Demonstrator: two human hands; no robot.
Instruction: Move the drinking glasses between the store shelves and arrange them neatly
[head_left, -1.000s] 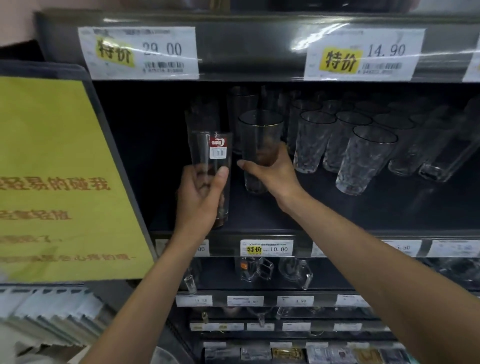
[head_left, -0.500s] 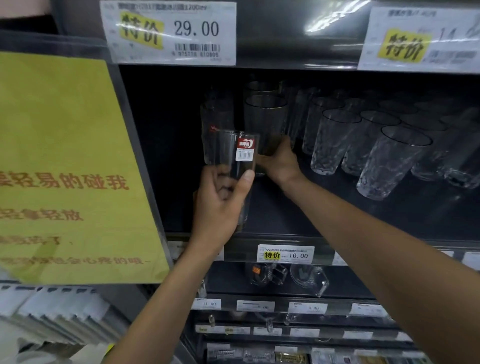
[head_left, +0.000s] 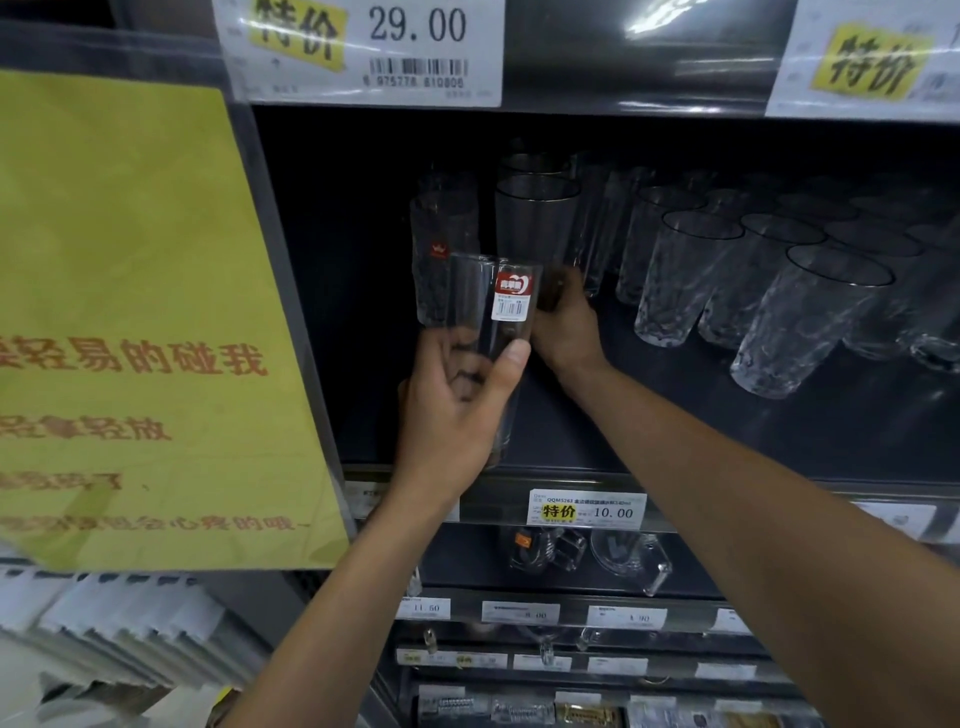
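- Two hands work at the dark shelf (head_left: 675, 431): the left hand (head_left: 452, 415) is wrapped around a tall clear glass (head_left: 493, 332) bearing a red-and-white barcode sticker (head_left: 511, 298), held just above the shelf's front edge.
- The right hand (head_left: 563, 322) clasps the base of a gold-rimmed glass (head_left: 537, 228) standing further back.
- Price tags read "29.00" (head_left: 363, 47) above and "10.00" (head_left: 587, 508) below, each with yellow "特价".

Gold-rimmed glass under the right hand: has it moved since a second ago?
Yes. The right hand has pushed the gold-rimmed glass deeper into the shelf, away from the 10.00 price tag on the front edge and toward the glasses behind.
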